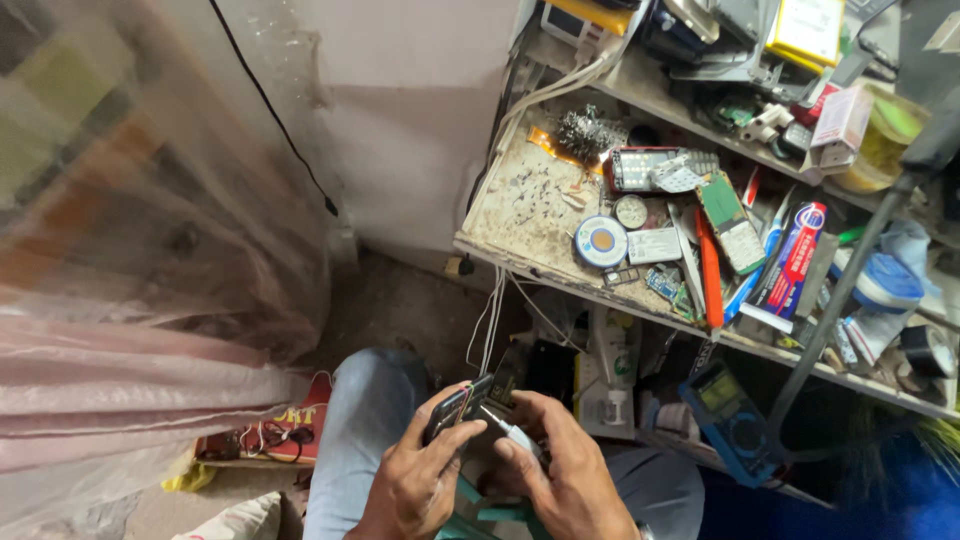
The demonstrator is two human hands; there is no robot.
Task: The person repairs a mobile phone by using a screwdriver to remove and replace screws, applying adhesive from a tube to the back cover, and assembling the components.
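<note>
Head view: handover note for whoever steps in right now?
Left hand: gripping a small opened phone, with thin wires showing, over the lap.
Right hand: holding a slim silver screwdriver, tip at the phone's edge.
Cluttered workbench above: round solder tin, loose circuit boards, red-handled tool. Blue multimeter on the lower shelf.
Done: phone appears open. Left: work at the tool tip is under way; how far along is unclear.

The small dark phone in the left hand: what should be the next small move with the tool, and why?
Probably ease the tool tip the last bit onto the phone. The left hand holds the phone tilted above the lap, and the right hand pinches the slim tool with its tip right beside the phone's edge; whether it touches yet cannot be told.
</note>
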